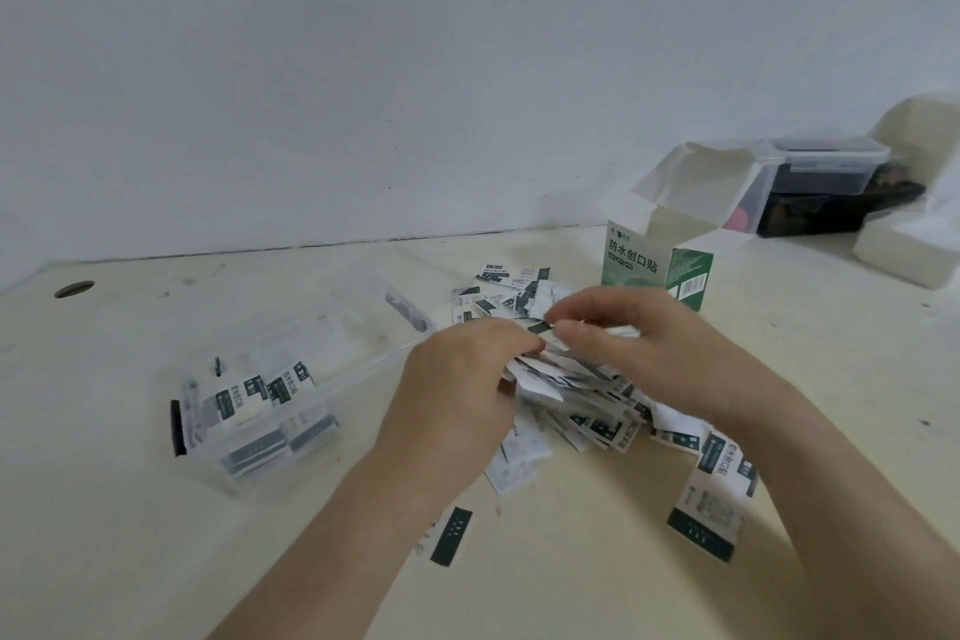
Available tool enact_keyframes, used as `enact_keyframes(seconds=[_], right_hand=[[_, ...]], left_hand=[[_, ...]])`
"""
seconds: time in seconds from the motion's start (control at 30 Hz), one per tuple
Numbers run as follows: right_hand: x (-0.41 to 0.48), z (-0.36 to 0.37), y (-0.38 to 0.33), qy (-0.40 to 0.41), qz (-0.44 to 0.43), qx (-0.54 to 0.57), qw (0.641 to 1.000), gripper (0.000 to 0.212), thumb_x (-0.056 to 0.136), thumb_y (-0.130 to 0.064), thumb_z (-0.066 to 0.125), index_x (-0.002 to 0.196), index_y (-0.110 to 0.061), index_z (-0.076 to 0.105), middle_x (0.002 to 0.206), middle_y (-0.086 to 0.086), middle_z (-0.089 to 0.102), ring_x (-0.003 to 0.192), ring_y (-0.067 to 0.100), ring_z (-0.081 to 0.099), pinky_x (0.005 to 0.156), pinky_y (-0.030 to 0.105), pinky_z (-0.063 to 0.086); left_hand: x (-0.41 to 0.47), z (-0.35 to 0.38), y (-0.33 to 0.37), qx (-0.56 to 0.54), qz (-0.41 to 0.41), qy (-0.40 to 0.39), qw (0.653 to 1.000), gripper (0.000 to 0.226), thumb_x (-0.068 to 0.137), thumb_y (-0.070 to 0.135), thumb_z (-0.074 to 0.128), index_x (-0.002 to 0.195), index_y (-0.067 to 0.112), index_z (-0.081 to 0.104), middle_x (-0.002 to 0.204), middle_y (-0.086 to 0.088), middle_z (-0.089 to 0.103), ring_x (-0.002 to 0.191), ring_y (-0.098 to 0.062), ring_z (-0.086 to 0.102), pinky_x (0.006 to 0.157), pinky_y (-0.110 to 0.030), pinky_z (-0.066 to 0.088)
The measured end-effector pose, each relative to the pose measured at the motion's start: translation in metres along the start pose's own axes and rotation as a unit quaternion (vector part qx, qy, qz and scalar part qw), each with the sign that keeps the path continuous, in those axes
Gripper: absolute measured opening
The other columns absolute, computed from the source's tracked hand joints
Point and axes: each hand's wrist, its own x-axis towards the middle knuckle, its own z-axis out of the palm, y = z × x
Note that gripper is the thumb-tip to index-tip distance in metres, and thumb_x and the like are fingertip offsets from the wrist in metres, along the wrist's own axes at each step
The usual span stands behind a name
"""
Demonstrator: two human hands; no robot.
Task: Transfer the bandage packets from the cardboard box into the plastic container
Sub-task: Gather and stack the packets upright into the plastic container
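Nearest the front edge of the worktop (pixel 571 587), stray bandage packets (pixel 597 411) fan out from a loose heap. Over it the left hand (pixel 462 379) and right hand (pixel 639 333) both curl round one bunch, pinching it between them. Squaring that bunch before lifting should stop packets slipping out. The plastic container (pixel 239 476), partly filled, sits toward the left edge; the cardboard box (pixel 654 265) stands open toward the far edge.

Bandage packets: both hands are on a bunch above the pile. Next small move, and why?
Probably carry the bunch left and drop it into the plastic container. The left hand and right hand both pinch it above the loose pile, and the container sits open at left with a few packets already inside.
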Motion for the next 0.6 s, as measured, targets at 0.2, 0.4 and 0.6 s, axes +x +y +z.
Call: enact_keyframes(seconds=[0.2, 0.4, 0.6], right_hand=[[0.006, 0.018, 0.011, -0.046, 0.010, -0.058, 0.997, 0.033, 0.082, -0.032, 0.076, 0.112, -0.035, 0.064, 0.095, -0.014, 0.067, 0.089, 0.003, 0.063, 0.077, 0.019, 0.050], [0.007, 0.019, 0.010, 0.087, 0.014, -0.061, 0.994, 0.023, 0.085, -0.018, 0.071, 0.078, -0.036, 0.059, 0.066, -0.011, 0.062, 0.053, 0.000, 0.055, 0.052, 0.015, 0.046], [0.008, 0.016, 0.011, 0.074, 0.057, 0.069, 0.993, 0.010, 0.094, -0.013, 0.055, 0.087, -0.019, 0.059, 0.058, -0.002, 0.065, 0.048, 0.015, 0.049, 0.052, 0.026, 0.038]], left_hand=[[-0.003, -0.001, -0.007, -0.022, -0.023, 0.005, 0.999, 0.049, 0.058, -0.009, 0.071, 0.094, 0.025, 0.072, 0.102, 0.015, 0.065, 0.093, -0.003, 0.057, 0.076, -0.016, 0.046], [-0.002, -0.006, -0.006, -0.046, -0.054, 0.011, 0.997, 0.053, 0.057, -0.021, 0.057, 0.079, 0.025, 0.069, 0.098, 0.019, 0.061, 0.096, 0.002, 0.054, 0.077, -0.011, 0.044], [-0.002, -0.016, 0.000, -0.090, -0.062, 0.055, 0.993, 0.013, 0.084, 0.021, 0.072, 0.091, 0.031, 0.076, 0.069, 0.025, 0.067, 0.058, -0.005, 0.060, 0.051, -0.016, 0.046]])
